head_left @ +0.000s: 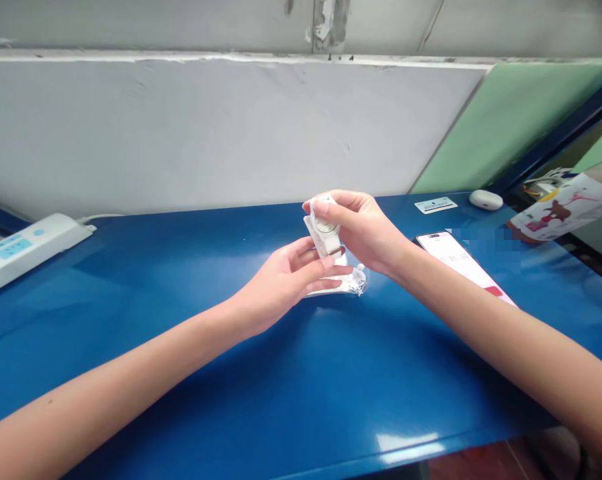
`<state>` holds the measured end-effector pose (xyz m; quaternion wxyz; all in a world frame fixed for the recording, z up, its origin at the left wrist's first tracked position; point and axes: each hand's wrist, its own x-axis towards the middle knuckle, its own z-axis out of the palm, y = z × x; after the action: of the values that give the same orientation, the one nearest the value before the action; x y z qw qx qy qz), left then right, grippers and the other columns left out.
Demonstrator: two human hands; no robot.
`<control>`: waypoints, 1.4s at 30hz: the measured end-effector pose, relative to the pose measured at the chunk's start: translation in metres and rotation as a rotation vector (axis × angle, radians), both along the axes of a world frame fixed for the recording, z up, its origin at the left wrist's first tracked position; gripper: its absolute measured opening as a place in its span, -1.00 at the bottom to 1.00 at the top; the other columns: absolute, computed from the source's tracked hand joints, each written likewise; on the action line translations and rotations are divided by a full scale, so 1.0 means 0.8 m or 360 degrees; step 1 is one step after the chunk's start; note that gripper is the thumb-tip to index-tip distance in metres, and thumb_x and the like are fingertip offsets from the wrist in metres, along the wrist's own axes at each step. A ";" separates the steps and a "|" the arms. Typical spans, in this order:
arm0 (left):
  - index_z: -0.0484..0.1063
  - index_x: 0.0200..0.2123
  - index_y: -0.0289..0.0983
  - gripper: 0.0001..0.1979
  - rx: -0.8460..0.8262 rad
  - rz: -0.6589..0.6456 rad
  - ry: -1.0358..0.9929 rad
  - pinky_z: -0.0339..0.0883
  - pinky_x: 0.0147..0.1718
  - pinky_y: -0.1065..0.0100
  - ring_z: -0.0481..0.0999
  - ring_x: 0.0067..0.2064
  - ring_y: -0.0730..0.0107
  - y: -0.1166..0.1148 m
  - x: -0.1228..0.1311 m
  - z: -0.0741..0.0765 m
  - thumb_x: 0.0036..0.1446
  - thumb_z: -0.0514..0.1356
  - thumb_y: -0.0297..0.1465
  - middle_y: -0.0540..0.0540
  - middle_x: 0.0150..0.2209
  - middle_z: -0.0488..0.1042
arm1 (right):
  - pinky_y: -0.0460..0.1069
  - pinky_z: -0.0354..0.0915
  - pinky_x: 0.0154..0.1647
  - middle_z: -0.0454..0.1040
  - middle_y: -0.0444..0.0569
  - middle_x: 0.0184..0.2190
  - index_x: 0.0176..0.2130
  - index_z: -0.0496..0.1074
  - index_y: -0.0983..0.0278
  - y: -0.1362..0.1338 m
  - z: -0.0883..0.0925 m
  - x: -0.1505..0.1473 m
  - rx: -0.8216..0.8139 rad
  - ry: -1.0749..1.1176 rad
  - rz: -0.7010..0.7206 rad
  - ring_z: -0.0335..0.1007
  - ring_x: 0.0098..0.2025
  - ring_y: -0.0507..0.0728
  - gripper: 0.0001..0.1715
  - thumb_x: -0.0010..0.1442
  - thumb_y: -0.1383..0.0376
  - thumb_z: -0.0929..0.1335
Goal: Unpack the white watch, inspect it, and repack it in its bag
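A white wristwatch (325,225) with a round dial is held up above the blue table, its light strap running down from the dial. My right hand (358,223) grips its upper part, thumb over the dial and fingers behind. Around the strap's lower end are the thumb and fingers of my left hand (285,280), closed on it. Just beneath, partly hidden by my left fingers, a clear plastic wrapper (358,280) with something white inside lies on the table.
To the right are a phone (455,257) with a lit screen, a white card (435,205), a white earbud case (485,199) and a tilted printed container (565,207). A white power strip (55,233) lies at the left. A pale wall panel (205,133) stands behind the blue table (205,400).
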<state>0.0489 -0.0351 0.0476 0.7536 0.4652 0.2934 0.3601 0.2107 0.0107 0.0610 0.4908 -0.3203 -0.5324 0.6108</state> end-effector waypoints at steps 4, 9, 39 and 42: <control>0.51 -0.02 -0.34 -0.74 -0.0012 0.0005 0.0080 0.44 0.04 0.12 0.62 0.00 0.09 0.001 0.000 -0.005 0.25 0.32 -0.37 -0.25 0.02 0.57 | -0.10 0.19 -0.54 0.46 -0.15 -0.47 -0.35 0.63 0.19 0.000 -0.004 -0.002 0.0074 -0.0166 -0.0040 0.30 -0.45 0.00 -0.80 0.13 0.11 0.51; 0.54 -0.11 -0.35 -0.78 0.0001 -0.0062 0.0082 0.45 0.01 0.16 0.64 -0.07 0.17 -0.001 0.001 -0.010 0.25 0.33 -0.32 -0.21 -0.11 0.63 | -0.09 0.37 -0.42 0.62 -0.02 -0.26 -0.23 0.63 0.23 0.004 -0.011 -0.004 -0.0294 -0.0038 0.0159 0.50 -0.26 0.08 -0.68 0.31 0.09 0.36; 0.53 -0.04 -0.35 -0.73 -0.0123 -0.0165 0.0207 0.39 0.13 0.09 0.55 0.13 0.04 -0.006 0.002 -0.008 0.30 0.28 -0.29 -0.30 0.06 0.57 | 0.18 0.44 0.07 0.59 0.08 0.01 -0.09 0.55 0.22 0.008 0.005 0.006 -0.0499 0.0253 0.0512 0.51 0.07 0.27 -0.46 0.31 -0.12 0.27; 0.50 -0.05 -0.38 -0.74 -0.0208 -0.0031 0.0256 0.38 0.16 0.08 0.58 0.10 0.06 -0.004 0.003 -0.006 0.32 0.25 -0.32 -0.32 0.02 0.59 | 0.19 0.43 0.07 0.60 0.08 0.00 -0.09 0.55 0.21 0.008 0.011 0.011 -0.0464 0.0247 0.0541 0.49 0.10 0.29 -0.46 0.29 -0.13 0.28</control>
<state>0.0510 -0.0382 0.0426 0.7597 0.4453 0.3712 0.2944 0.2192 0.0168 0.0694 0.3689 -0.2457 -0.4455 0.7778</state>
